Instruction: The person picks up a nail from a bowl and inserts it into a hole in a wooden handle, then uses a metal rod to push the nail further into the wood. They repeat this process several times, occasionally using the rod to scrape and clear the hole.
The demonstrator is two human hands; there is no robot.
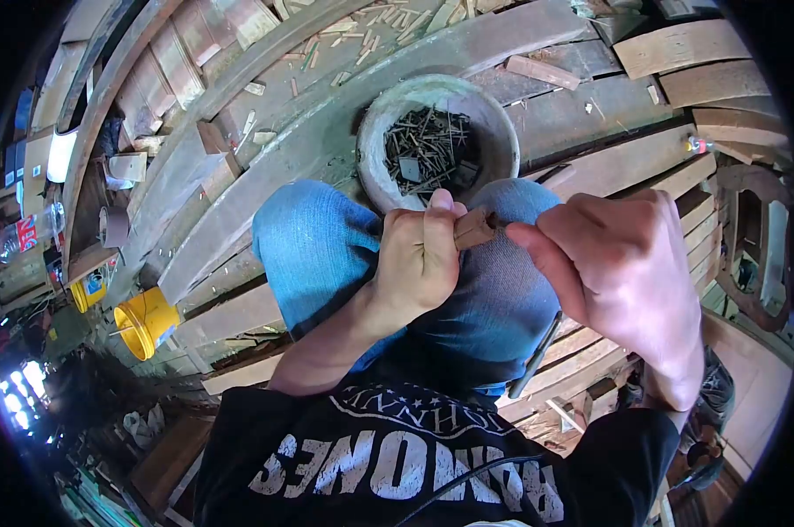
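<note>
Shirt [415,461]: black with white lettering, at 6 o'clock.
Jeans [309,246]: blue, knees bent, beneath the hands.
Left hand [417,263]: closed around a short wooden piece [474,229] near the centre.
Wooden piece: brown, free end pointing toward 2 o'clock.
Right hand [621,255]: at 3 o'clock from the piece, fingers curled narrow, beside a small dark tip [500,220] at that end; whether they grip it, I cannot tell.
Pail [504,149]: at 12 o'clock, beyond the knees, holding dark nail-like bits [432,140].
Yellow bucket [142,325]: between 8 and 9 o'clock.
</note>
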